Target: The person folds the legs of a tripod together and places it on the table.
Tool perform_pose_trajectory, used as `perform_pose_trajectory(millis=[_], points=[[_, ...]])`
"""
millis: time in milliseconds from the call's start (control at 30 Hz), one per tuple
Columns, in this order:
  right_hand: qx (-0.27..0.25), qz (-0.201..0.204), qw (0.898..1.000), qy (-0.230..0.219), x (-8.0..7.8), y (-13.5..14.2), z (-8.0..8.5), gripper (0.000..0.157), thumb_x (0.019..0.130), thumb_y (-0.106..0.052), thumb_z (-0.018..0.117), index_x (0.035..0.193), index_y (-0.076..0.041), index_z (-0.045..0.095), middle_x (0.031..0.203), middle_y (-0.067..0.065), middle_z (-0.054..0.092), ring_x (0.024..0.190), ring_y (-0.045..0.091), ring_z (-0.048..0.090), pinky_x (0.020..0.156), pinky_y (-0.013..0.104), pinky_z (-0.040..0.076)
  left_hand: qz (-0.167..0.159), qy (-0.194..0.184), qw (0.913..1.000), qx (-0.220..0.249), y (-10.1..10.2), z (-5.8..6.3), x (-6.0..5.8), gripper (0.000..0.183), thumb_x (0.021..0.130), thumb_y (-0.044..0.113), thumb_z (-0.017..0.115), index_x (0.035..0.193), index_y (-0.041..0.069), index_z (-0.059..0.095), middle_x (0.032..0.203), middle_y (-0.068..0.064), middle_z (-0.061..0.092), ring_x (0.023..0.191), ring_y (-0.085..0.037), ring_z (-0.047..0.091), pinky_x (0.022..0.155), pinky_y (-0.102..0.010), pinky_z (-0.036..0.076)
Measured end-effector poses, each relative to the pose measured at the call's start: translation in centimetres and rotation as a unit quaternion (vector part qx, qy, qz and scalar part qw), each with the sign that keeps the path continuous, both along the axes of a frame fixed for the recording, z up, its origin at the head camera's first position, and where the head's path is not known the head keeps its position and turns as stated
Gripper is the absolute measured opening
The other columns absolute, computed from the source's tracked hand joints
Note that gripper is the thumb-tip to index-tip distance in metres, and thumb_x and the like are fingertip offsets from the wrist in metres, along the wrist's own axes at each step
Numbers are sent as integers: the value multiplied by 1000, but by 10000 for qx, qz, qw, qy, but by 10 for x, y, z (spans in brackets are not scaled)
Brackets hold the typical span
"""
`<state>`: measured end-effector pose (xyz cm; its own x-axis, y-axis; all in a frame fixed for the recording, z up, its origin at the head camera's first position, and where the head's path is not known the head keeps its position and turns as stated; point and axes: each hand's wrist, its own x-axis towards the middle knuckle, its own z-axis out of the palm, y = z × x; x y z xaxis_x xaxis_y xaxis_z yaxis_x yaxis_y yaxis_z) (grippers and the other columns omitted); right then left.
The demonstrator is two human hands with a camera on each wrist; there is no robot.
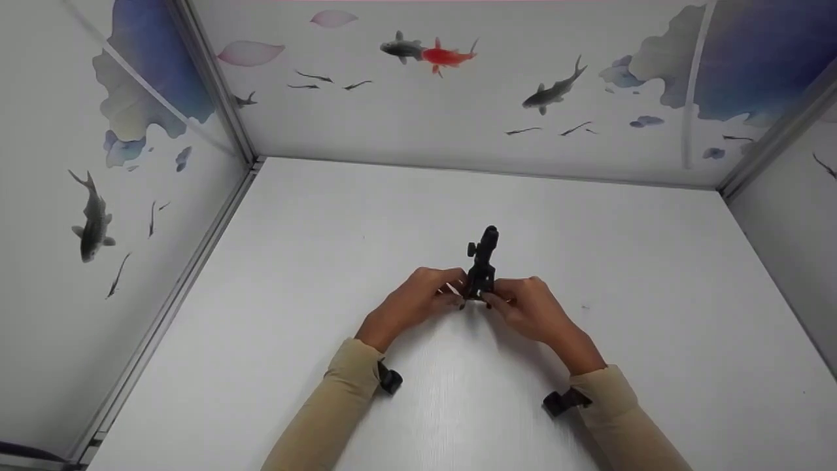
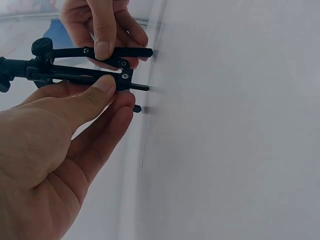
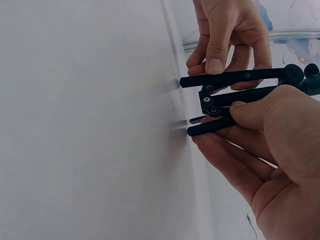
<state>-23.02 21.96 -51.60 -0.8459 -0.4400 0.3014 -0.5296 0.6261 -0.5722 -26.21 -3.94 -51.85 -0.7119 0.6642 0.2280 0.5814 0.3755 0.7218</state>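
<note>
Three pale walls (image 1: 392, 131) printed with fish and blots of colour rise beyond the hands and out to either side of them. One white table (image 1: 294, 261) spreads beneath both hands. Two tan sleeves (image 1: 327, 405) run back from the wrists. The left hand (image 1: 418, 297) and right hand (image 1: 533, 307) face each other, fingers bent inward with a narrow gap between thumb and fingertips; each pinches the lower part of the same tripod.

That one tripod (image 1: 484, 255) is matt black and slim, roughly upright, its top leaning slightly toward the right hand's side. It stands between the two hands, its column rising above the fingers and its feet showing just below them, close to the table; whether they touch it I cannot tell. Two black cameras (image 1: 390, 380) sit at the wrists, one each. Three legs (image 2: 135, 52) show, drawn in near the column. At least two round knobs (image 3: 294, 74) stick out above the hands' grip.
</note>
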Motion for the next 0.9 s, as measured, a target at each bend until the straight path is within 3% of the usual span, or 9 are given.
perform_pose_trajectory(millis=[167, 433, 667, 900], points=[[34, -20, 10000, 32, 1, -1, -1, 11, 102, -11, 75, 104, -13, 86, 88, 0, 84, 70, 5, 67, 63, 23, 51, 9, 41, 10000, 39, -1, 0, 1, 18, 100, 11, 77, 117, 14, 74, 115, -5, 82, 102, -19, 81, 93, -27, 63], [44, -29, 10000, -44, 2, -3, 1, 13, 103, -12, 74, 108, -14, 86, 93, 0, 85, 82, 7, 77, 69, 26, 59, 134, 133, 9998, 41, -1, 2, 0, 17, 98, 14, 79, 114, 16, 75, 113, -2, 84, 102, -14, 81, 95, -28, 63], [-19, 7, 9999, -131, 1, -4, 2, 11, 103, -11, 75, 103, -12, 85, 92, 1, 84, 79, 8, 76, 67, 26, 57, 226, 107, 9996, 92, 0, 2, 0, 15, 98, 13, 79, 113, 15, 75, 112, -3, 84, 102, -12, 81, 96, -29, 62], [-251, 188, 9982, -504, 0, 0, 1, 12, 103, -9, 74, 108, -12, 85, 103, 0, 85, 93, 14, 81, 80, 31, 67, 200, 103, 9997, -59, 2, 6, 1, 14, 99, 12, 80, 111, 12, 74, 109, -4, 85, 101, -13, 81, 95, -30, 63]])
